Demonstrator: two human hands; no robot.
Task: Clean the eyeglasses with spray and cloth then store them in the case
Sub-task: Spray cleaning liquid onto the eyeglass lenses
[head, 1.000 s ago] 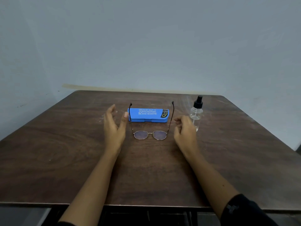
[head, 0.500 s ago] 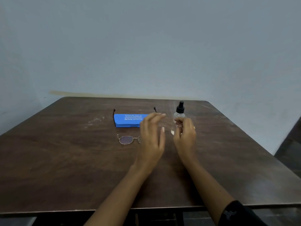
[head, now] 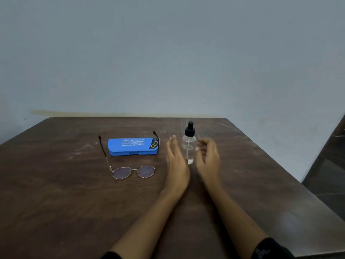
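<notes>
Thin metal-framed eyeglasses (head: 133,171) lie unfolded on the dark wooden table (head: 74,202), lenses toward me, their arms reaching back past a closed blue case (head: 133,146). A small clear spray bottle (head: 189,144) with a black pump top stands upright to the right of the case. My left hand (head: 176,165) is just left of the bottle, fingers straight and apart, holding nothing. My right hand (head: 208,157) is just right of the bottle, fingers loosely curled, not closed on it. No cloth is in view.
A plain grey-blue wall rises behind the table. The table's right edge (head: 291,176) drops to a dark tiled floor (head: 328,165).
Both hands have shifted right from either side of the eyeglasses to either side of the spray bottle. The view has also turned right. The eyeglasses and case have not moved.
</notes>
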